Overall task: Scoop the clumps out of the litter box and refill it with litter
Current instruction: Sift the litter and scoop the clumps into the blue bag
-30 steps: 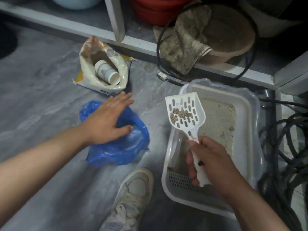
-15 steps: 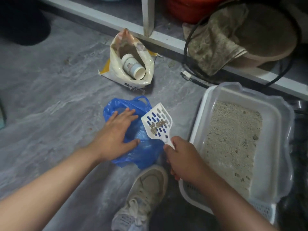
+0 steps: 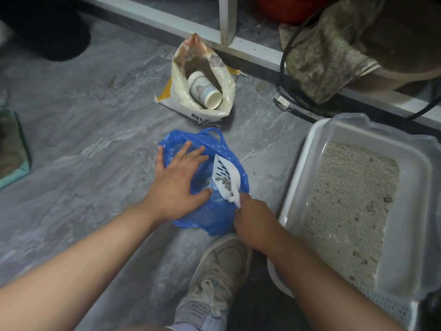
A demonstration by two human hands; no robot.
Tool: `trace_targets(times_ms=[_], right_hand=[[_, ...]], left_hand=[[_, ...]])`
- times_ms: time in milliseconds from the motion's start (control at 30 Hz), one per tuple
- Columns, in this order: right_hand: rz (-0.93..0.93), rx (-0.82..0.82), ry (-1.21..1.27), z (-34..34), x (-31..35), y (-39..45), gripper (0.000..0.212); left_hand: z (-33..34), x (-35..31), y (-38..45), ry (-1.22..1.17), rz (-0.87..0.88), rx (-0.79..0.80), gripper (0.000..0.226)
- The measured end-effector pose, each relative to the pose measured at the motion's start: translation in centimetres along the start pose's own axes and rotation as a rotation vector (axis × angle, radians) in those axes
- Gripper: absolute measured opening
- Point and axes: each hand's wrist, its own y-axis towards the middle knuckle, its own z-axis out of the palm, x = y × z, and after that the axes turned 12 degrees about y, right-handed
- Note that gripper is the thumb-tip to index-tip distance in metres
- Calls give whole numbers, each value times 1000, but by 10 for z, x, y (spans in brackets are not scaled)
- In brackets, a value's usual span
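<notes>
Dim, soft light — wide-angle edge warp

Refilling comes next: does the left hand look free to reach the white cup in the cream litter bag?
Probably yes: the left hand merely rests on the blue plastic bag; bare floor lies before the cup.

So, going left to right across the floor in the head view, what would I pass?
Teal mat → left hand → white scoop tilted over the blue bag → litter box.
</notes>
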Motion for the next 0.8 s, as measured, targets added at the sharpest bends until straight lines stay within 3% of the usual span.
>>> trace_targets(times_ms=[433, 800], right_hand=[[-60, -116, 23, 2, -4, 3, 27], [-108, -173, -52, 7, -12, -1, 35]], left_hand=[[-2, 11, 3, -103, -207, 86, 82], [3, 2, 8, -195, -53, 96, 89]])
